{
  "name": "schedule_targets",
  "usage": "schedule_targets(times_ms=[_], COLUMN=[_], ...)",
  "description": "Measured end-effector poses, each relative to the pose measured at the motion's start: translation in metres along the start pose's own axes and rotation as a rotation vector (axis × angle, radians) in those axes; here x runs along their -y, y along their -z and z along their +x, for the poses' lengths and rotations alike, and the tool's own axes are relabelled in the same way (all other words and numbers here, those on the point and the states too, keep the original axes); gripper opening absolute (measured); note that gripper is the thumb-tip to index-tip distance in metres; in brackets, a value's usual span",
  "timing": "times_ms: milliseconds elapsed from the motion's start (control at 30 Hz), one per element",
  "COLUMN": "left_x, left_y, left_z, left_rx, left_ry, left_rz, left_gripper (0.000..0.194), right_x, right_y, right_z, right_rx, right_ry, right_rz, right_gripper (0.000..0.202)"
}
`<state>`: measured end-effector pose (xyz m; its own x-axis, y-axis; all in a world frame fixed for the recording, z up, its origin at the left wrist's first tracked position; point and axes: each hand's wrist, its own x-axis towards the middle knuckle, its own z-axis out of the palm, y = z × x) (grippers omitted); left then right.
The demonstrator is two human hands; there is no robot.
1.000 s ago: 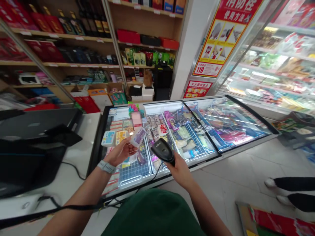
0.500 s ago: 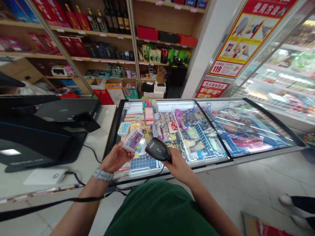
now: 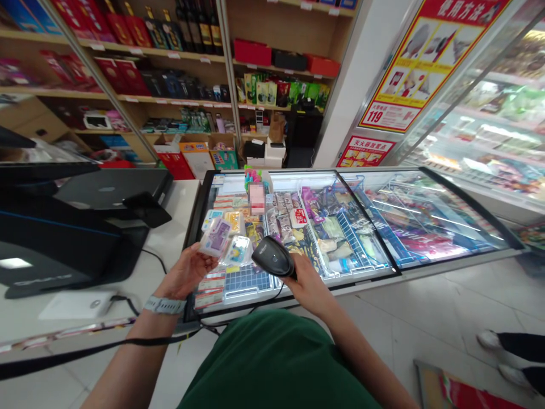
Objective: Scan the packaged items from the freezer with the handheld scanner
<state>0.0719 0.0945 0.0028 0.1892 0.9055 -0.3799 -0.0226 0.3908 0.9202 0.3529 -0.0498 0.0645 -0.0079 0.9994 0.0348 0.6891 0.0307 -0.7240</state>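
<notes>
My left hand (image 3: 191, 270) is closed on the near edge of a clear plastic box with a purple label (image 3: 218, 236), held tilted over the freezer's left end. Beside and behind it, a box with a yellow label (image 3: 234, 221) and one with a blue label (image 3: 209, 218) lie on the glass. Just right of the held box is another clear pack with a blue and yellow print (image 3: 238, 250). My right hand (image 3: 301, 278) grips a black barcode scanner (image 3: 272, 257) by its handle, its head pointing left toward the packs. The fingers under the handle are partly hidden.
The glass-topped chest freezer (image 3: 394, 267) holds baskets of packaged food. A red and white pack (image 3: 298, 217) and a colourful toy-like item (image 3: 252, 177) lie on it. Left is a counter with a black checkout machine (image 3: 63, 244) and cables. A person's feet (image 3: 489, 339) show at right.
My left hand has moved left and slightly down with the purple-labelled box, uncovering more of the blue and yellow pack. The scanner has stayed nearly where it was.
</notes>
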Motion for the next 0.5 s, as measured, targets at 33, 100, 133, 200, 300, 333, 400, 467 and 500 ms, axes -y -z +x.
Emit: schedule_targets(times_ms=[33,100,133,200,300,333,400,467,500], left_x=[0.000,0.001,0.002,0.008,0.022,0.027,0.037,0.045,0.048], left_y=[0.004,0.012,0.014,0.016,0.013,0.011,0.007,0.003,0.002], left_z=[0.002,0.004,0.003,0.002,-0.002,-0.003,-0.002,0.000,0.001], left_rx=[-0.049,-0.141,-0.189,-0.273,-0.375,-0.408,-0.456,-0.479,-0.482], left_ry=[-0.032,-0.090,-0.122,-0.179,-0.285,-0.332,-0.423,-0.467,-0.467], left_rz=[0.037,0.127,0.189,0.304,0.579,0.720,1.012,1.204,1.260], left_gripper=[0.043,0.045,0.048,0.053,0.052,0.050,0.048,0.046,0.045], right_x=[-0.001,-0.004,-0.006,-0.010,-0.015,-0.016,-0.018,-0.018,-0.019], right_y=[0.000,-0.001,-0.002,-0.004,-0.007,-0.007,-0.008,-0.008,-0.008], right_z=[0.000,-0.001,-0.001,-0.002,-0.004,-0.005,-0.006,-0.007,-0.007], right_rx=[-0.007,-0.020,-0.024,-0.030,-0.043,-0.046,-0.044,-0.037,-0.034], right_ry=[-0.005,-0.007,-0.006,-0.007,-0.025,-0.031,-0.041,-0.048,-0.050], right_rz=[-0.004,-0.017,-0.024,-0.038,-0.050,-0.051,-0.055,-0.058,-0.059], right_gripper=[0.020,0.021,0.021,0.021,0.020,0.020,0.019,0.019,0.019])
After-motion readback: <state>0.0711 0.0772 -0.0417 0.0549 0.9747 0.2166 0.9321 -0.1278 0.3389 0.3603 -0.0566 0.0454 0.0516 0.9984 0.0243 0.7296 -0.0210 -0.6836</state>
